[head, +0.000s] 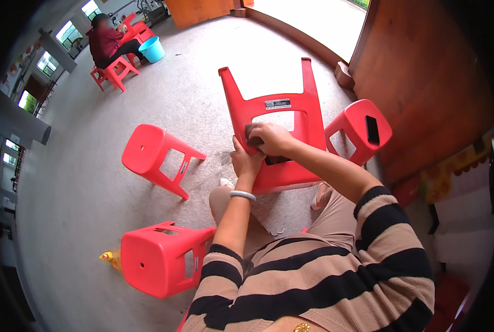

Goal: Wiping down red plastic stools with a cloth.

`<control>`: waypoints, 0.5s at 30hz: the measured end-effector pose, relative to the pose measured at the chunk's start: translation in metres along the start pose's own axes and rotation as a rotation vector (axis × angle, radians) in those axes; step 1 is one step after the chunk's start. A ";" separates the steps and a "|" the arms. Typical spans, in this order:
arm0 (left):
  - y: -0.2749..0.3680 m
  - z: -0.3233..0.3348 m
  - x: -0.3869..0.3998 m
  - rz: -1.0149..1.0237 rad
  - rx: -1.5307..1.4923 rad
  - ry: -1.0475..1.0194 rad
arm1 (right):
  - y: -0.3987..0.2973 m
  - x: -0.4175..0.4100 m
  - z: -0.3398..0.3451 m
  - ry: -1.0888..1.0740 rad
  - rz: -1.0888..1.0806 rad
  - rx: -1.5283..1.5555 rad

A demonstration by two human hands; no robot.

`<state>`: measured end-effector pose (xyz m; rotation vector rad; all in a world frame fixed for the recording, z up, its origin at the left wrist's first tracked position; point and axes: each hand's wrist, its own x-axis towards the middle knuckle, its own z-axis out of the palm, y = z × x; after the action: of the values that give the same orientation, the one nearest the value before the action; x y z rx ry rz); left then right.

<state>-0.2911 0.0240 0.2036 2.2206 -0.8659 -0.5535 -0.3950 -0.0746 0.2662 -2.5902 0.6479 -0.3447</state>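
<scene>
Before me a red plastic stool point(278, 114) is tipped on its side, its legs pointing away and a printed label on the side facing up. My left hand point(245, 159) grips a leg of this stool near its seat end, the thumb lying along the edge. A dark brown cloth or sponge point(253, 135) is in my right hand point(272, 139), pressed against the stool's side by the same leg. Part of the stool's inside is hidden behind my right hand and forearm.
Red stools stand at left point(142, 148), lower left point(145, 261) and right point(369, 120), the last bearing a black phone point(372, 129). A yellow bottle point(113, 259) lies partly behind the lower-left stool. Farther off, a person point(106, 41) sits near a blue bucket point(152, 50). Wooden doors point(413, 83) flank a doorway.
</scene>
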 end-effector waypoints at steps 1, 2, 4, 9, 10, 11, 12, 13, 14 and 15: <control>0.001 0.000 0.000 -0.004 -0.005 -0.002 | -0.001 -0.005 0.001 -0.006 0.000 -0.003; 0.001 0.000 0.001 -0.007 -0.001 0.012 | -0.003 -0.008 0.001 0.007 -0.009 -0.027; 0.008 0.000 -0.002 0.003 0.003 0.010 | -0.004 -0.009 -0.004 0.026 0.001 -0.056; 0.018 0.006 -0.008 0.004 -0.005 -0.047 | 0.003 0.033 -0.012 0.136 0.171 -0.294; 0.016 0.006 -0.006 0.007 -0.003 -0.048 | 0.006 0.037 -0.016 0.102 0.165 -0.311; 0.013 0.005 -0.003 0.016 -0.008 -0.062 | 0.011 0.037 -0.021 0.105 0.171 -0.312; 0.010 0.003 0.002 0.024 -0.013 -0.074 | 0.016 0.039 -0.026 0.072 0.218 -0.207; 0.004 -0.005 0.005 0.018 -0.012 -0.065 | 0.009 0.042 -0.035 0.033 0.250 -0.097; -0.003 -0.012 0.006 0.018 0.010 -0.051 | 0.012 0.038 -0.052 0.028 0.323 0.111; 0.000 -0.011 0.004 0.037 0.026 -0.058 | 0.037 0.034 -0.066 0.087 0.377 0.237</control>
<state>-0.2819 0.0256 0.2102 2.2165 -0.9470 -0.5953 -0.4022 -0.1443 0.3100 -2.1818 1.0372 -0.3848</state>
